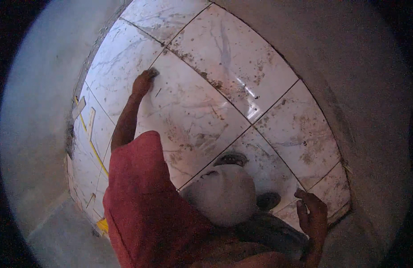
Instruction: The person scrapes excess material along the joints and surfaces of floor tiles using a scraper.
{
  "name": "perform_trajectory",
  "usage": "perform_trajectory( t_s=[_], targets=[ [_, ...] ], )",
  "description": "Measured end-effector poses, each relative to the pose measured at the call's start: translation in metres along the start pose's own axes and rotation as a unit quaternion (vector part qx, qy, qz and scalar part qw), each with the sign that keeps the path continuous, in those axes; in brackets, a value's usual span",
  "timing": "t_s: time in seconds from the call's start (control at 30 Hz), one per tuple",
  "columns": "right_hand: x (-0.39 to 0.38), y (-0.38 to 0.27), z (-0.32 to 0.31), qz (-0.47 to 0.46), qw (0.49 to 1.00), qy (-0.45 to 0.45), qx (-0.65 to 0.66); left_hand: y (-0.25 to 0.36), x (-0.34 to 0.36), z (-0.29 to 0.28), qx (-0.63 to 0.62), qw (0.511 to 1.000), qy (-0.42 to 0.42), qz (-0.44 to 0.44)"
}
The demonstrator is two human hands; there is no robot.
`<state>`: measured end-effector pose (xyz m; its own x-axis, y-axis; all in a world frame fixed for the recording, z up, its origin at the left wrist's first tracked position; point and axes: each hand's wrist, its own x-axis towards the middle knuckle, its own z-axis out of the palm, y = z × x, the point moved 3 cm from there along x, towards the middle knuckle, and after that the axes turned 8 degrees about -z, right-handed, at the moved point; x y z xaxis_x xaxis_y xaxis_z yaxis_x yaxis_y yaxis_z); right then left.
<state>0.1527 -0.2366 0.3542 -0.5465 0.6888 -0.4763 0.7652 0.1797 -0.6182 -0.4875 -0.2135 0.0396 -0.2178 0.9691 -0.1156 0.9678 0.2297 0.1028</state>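
My left hand (pixel 144 83) reaches forward beyond a red sleeve and rests at a joint between white marbled floor tiles (pixel 188 116). Its fingers are closed round a small dark grey lump (pixel 154 72), too dim to name. On the right, my right hand (pixel 314 212) is low over the floor near another tile joint. Its fingers are bent toward each other, and a thin pale sliver (pixel 299 188) shows by the fingertips; what it is cannot be made out.
Brown dirt crumbs (pixel 215 83) lie along the joints. At left are a yellow cord (pixel 95 152) and light flat strips (pixel 91 123). A yellow object (pixel 102 224) sits by the lower left edge. Grey walls (pixel 349 67) border the tiles. My knee (pixel 228 196) is bent over the floor.
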Motion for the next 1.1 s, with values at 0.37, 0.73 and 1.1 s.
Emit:
perform_trajectory(
  t_s=[0.37, 0.73, 1.1],
  targets=[
    [0.0, 0.006, 0.005, -0.057, 0.998, 0.009, -0.016, 0.039, 0.06, 0.003, -0.004, 0.998, -0.056, -0.018],
    [0.007, 0.014, 0.003, -0.032, 0.999, -0.009, 0.026, 0.063, 0.072, 0.0, -0.001, 0.998, -0.048, 0.034],
    [0.005, 0.014, 0.001, -0.045, 0.999, 0.006, -0.001, 0.078, 0.061, -0.012, -0.006, 0.997, -0.065, 0.034]
  ],
)
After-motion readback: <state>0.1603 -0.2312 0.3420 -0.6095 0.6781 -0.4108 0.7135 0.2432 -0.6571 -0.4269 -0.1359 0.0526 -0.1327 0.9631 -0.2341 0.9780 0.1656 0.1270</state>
